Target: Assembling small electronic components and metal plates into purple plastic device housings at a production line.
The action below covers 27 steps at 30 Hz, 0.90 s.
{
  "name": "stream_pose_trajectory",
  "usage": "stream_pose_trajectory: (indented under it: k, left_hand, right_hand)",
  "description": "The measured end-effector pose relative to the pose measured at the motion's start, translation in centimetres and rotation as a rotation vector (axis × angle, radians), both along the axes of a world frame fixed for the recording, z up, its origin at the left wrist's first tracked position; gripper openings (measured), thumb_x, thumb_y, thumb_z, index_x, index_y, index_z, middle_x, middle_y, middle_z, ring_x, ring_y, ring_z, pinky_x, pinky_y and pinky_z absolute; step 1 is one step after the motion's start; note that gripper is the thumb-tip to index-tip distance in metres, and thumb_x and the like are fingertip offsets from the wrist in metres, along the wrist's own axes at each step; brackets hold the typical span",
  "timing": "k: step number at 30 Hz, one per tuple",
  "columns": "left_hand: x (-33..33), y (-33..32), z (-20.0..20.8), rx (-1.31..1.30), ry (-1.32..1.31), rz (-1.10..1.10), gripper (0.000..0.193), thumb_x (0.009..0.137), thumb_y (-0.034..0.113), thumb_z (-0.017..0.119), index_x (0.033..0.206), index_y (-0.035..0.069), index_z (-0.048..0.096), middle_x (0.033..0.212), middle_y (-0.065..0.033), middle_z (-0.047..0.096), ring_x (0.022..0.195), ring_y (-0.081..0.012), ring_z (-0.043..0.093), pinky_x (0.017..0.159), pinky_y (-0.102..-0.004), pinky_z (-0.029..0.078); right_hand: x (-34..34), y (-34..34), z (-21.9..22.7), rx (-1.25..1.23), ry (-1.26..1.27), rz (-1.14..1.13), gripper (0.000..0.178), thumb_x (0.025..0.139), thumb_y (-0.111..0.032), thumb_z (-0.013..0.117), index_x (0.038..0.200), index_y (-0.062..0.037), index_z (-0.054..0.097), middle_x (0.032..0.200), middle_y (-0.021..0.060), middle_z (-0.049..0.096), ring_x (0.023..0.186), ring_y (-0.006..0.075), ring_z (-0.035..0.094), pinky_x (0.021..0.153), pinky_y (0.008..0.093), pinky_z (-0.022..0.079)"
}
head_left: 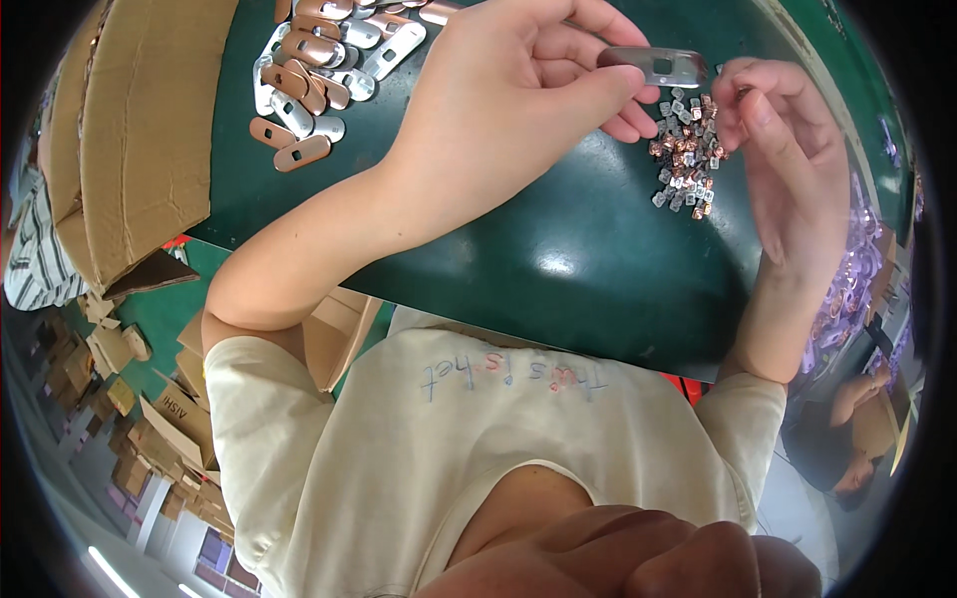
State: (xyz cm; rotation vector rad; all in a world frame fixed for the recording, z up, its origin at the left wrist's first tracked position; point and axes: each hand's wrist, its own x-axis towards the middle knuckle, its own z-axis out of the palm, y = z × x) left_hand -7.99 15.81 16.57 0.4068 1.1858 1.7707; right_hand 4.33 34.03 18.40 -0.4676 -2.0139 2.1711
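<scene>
My left hand (518, 100) reaches across the green table (558, 289) and pinches an oblong plastic piece (680, 68) between thumb and fingers. That piece is clear and brownish, with rounded ends and a small square hole. Close to its right end, my right hand (797, 149) has thumb and forefinger brought together; anything between them is too small to make out. Below and between both hands lies a heap of tiny square pieces (686, 149), some clear and some copper-coloured. Similar oblong pieces (311, 50), copper and silvery, lie in a loose pile left of my left forearm.
A brown cardboard box (150, 120) stands at the table's left edge. Further cardboard boxes (184, 424) sit on the floor at lower left. Purple items (847, 284) are heaped beyond my right forearm, with another person (837, 434) near them. Striped cloth (42, 254) shows at far left.
</scene>
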Motion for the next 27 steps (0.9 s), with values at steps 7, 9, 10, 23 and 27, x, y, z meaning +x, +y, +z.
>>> stream_pose_trajectory:
  k: [7, 9, 10, 23, 27]
  left_hand:
    - [0.4, -0.3, 0.3, -0.025, 0.030, 0.017, 0.021, 0.086, 0.000, 0.055, 0.105, -0.006, 0.050, 0.089, -0.0111, 0.062, 0.074, -0.0149, 0.063, 0.067, -0.0233, 0.052]
    - [0.3, -0.1, 0.1, -0.023, 0.037, 0.016, 0.020, 0.086, 0.000, 0.055, 0.105, -0.005, 0.051, 0.088, -0.0109, 0.062, 0.074, -0.0150, 0.063, 0.067, -0.0234, 0.052]
    - [0.1, 0.0, -0.1, -0.021, 0.040, 0.015, 0.020, 0.085, 0.000, 0.055, 0.104, -0.005, 0.051, 0.088, -0.0108, 0.062, 0.074, -0.0150, 0.063, 0.067, -0.0235, 0.052]
    - [0.5, 0.2, -0.3, -0.023, 0.102, 0.032, 0.015, 0.084, 0.000, 0.056, 0.098, -0.003, 0.053, 0.082, -0.0093, 0.063, 0.072, -0.0151, 0.064, 0.065, -0.0240, 0.052]
    - [0.7, 0.2, -0.2, -0.021, 0.128, 0.036, 0.014, 0.084, -0.001, 0.056, 0.097, -0.003, 0.053, 0.081, -0.0089, 0.063, 0.071, -0.0152, 0.064, 0.064, -0.0242, 0.052]
  right_hand:
    - [-0.2, -0.5, -0.4, 0.081, 0.070, 0.049, 0.020, 0.087, -0.011, 0.057, 0.100, 0.0033, 0.057, 0.107, 0.0131, 0.053, 0.085, 0.0160, 0.050, 0.079, 0.0278, 0.039]
    - [-0.2, -0.9, -0.1, 0.091, 0.063, 0.010, 0.019, 0.087, -0.010, 0.056, 0.100, 0.0037, 0.058, 0.105, 0.0130, 0.055, 0.084, 0.0157, 0.051, 0.078, 0.0276, 0.040]
    - [-0.1, -1.0, -0.1, 0.246, 0.094, -0.055, 0.018, 0.087, -0.008, 0.056, 0.101, 0.0042, 0.058, 0.101, 0.0126, 0.057, 0.082, 0.0153, 0.052, 0.076, 0.0271, 0.041]
    - [0.4, -2.9, 1.2, 0.402, 0.136, -0.064, 0.024, 0.084, -0.003, 0.059, 0.106, 0.0067, 0.057, 0.089, 0.0113, 0.061, 0.070, 0.0123, 0.053, 0.059, 0.0214, 0.040]
    - [0.3, -3.5, 1.1, 0.667, 0.107, -0.151, 0.021, 0.084, 0.000, 0.058, 0.103, 0.0070, 0.057, 0.090, 0.0125, 0.061, 0.071, 0.0126, 0.054, 0.063, 0.0224, 0.043]
